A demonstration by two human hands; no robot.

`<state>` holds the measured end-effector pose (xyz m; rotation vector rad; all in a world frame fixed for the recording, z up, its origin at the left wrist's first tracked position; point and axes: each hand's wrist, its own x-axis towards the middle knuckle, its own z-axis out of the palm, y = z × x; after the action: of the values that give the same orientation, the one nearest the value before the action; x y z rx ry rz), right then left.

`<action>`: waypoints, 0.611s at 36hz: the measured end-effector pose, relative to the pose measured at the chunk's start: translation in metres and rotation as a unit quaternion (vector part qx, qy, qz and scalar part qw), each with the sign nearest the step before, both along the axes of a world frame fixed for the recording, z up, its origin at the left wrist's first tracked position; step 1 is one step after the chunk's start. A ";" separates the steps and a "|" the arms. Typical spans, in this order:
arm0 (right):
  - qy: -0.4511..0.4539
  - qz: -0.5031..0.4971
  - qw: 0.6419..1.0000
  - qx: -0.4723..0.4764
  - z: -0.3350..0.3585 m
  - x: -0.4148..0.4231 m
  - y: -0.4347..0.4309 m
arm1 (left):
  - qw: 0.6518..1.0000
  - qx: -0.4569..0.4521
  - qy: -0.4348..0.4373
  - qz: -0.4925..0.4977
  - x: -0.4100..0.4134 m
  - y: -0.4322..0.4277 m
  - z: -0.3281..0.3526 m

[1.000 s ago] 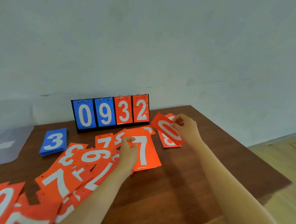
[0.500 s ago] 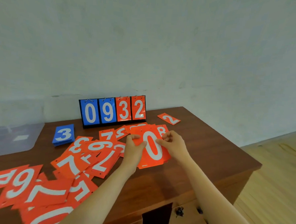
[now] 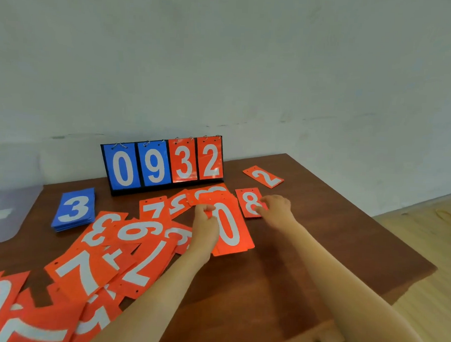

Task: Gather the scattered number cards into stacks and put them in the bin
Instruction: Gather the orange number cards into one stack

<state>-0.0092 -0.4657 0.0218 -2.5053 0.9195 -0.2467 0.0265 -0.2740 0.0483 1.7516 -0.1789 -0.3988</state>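
Fingers (image 3: 263, 211) of right hand (image 3: 277, 206) touch the 8 card (image 3: 247, 198).

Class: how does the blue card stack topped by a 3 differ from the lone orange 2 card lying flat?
The blue card stack is many cards thick, left of the flip scoreboard; the lone orange 2 card is a single sheet, right of it. Both lie flat on the brown wooden table, white numerals up.

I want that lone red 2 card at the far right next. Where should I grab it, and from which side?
Its near corner, from the front with the right hand, which is closest. The red 2 card lies flat and alone on the table, so probably tip that corner up with a fingertip, then pinch.
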 end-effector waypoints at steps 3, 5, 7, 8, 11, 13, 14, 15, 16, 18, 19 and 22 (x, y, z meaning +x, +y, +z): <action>0.022 -0.034 0.999 -0.004 -0.005 0.024 -0.032 | 1.000 0.004 -0.007 -0.010 0.024 -0.018 -0.005; 0.019 -0.060 0.998 -0.003 -0.008 0.040 -0.051 | 1.000 0.008 -0.001 -0.017 0.039 -0.029 -0.008; 0.028 -0.078 0.996 -0.010 -0.013 0.059 -0.071 | 1.000 0.016 0.008 -0.023 0.054 -0.040 -0.011; 0.032 -0.083 0.996 -0.015 -0.016 0.069 -0.079 | 0.999 0.019 0.009 -0.028 0.060 -0.045 -0.013; 0.031 -0.087 0.996 -0.020 -0.024 0.094 -0.099 | 0.999 0.022 -0.001 -0.034 0.078 -0.057 -0.019; 0.032 -0.082 0.996 -0.027 -0.029 0.108 -0.108 | 0.999 0.023 -0.004 -0.039 0.088 -0.064 -0.024; 0.038 -0.075 0.996 -0.028 -0.031 0.114 -0.112 | 0.999 0.024 -0.006 -0.041 0.092 -0.067 -0.026; 0.047 -0.065 0.996 -0.032 -0.032 0.120 -0.115 | 0.999 0.025 -0.010 -0.044 0.096 -0.069 -0.028; 0.060 -0.055 0.996 -0.040 -0.035 0.124 -0.119 | 0.998 0.026 -0.014 -0.046 0.099 -0.071 -0.030; 0.088 -0.038 0.994 -0.059 -0.039 0.130 -0.123 | 0.998 0.030 -0.018 -0.050 0.104 -0.072 -0.033; 0.097 -0.030 0.993 -0.062 -0.040 0.132 -0.125 | 0.998 0.032 -0.018 -0.053 0.105 -0.072 -0.034; 0.112 -0.005 0.988 -0.107 -0.040 0.129 -0.126 | 0.997 0.035 -0.020 -0.061 0.105 -0.070 -0.035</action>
<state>0.1201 -0.5914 -0.0186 -2.7689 1.0411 -0.0701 0.1315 -0.3442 0.0131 1.8244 -0.3049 -0.4634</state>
